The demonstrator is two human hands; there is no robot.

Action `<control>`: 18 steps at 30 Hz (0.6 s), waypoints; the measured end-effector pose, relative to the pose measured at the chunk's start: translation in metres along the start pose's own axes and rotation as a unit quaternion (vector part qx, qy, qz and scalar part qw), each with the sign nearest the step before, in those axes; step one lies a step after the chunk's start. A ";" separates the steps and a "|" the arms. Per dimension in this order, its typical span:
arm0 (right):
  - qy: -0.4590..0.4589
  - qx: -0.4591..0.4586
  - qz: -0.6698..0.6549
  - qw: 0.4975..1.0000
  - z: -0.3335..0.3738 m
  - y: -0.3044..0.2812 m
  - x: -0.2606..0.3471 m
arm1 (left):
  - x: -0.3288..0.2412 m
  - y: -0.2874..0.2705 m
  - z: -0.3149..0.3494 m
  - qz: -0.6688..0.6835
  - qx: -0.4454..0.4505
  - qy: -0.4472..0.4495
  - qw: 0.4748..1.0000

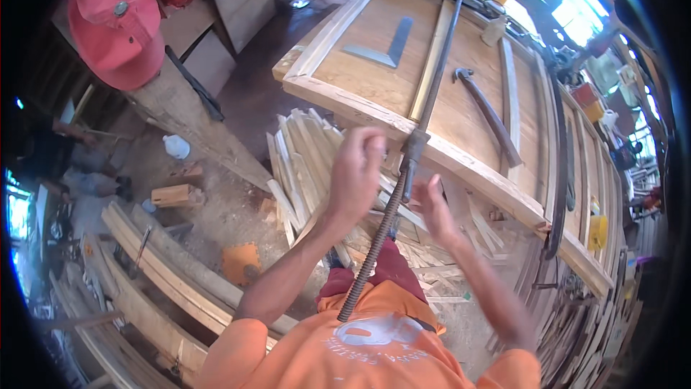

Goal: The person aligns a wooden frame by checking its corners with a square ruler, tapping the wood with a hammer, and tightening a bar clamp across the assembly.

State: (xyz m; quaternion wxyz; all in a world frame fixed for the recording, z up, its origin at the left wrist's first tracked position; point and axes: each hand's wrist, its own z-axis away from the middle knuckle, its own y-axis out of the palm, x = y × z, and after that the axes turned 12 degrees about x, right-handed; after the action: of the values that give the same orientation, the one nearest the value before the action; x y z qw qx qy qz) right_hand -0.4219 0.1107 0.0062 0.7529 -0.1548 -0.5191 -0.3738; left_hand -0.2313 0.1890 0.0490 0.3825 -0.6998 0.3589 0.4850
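Observation:
A long metal bar clamp [440,65] lies across a wooden framed panel [345,105], and its threaded screw [374,252] reaches back toward my body. The clamp's jaw [414,148] sits against the panel's near edge, with a short handle bar [408,184] below it. My left hand [358,177] is raised just left of the jaw, slightly blurred, its fingers loosely bent and holding nothing. To the right of the handle bar, my right hand [436,210] has its fingers apart and appears not to grip it. A claw hammer [489,112] and an L-shaped square [394,47] rest on the panel.
Another dark clamp [558,173] crosses the panel farther right. Wood offcuts [309,151] are heaped under the near edge, and long boards [165,267] lie at the left. A pink cap [119,29] hangs at upper left. A clear bottle [494,31] stands on the panel's far side.

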 end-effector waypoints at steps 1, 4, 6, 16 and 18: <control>-0.015 -0.003 -0.101 0.995 -0.007 0.013 -0.017 | -0.022 0.008 -0.003 -0.066 -0.004 0.078 0.995; -0.272 0.087 -0.322 0.903 -0.025 0.043 -0.036 | -0.071 0.055 -0.001 -0.375 0.094 0.117 0.915; -0.321 0.122 -0.311 0.886 -0.033 0.047 -0.029 | -0.079 0.076 -0.005 -0.583 0.102 0.030 0.806; -0.233 0.126 0.206 0.942 -0.067 -0.009 -0.087 | -0.071 0.071 -0.023 -0.610 0.319 -0.127 0.714; -0.240 0.142 0.233 0.932 -0.079 -0.008 -0.106 | -0.075 0.071 -0.029 -0.604 0.376 -0.159 0.685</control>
State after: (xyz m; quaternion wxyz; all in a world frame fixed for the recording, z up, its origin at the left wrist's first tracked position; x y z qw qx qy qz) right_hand -0.3945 0.0984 -0.1231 0.6860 -0.2478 -0.6813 -0.0621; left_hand -0.3018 0.1411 0.1145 0.8747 -0.4753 -0.0550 0.0773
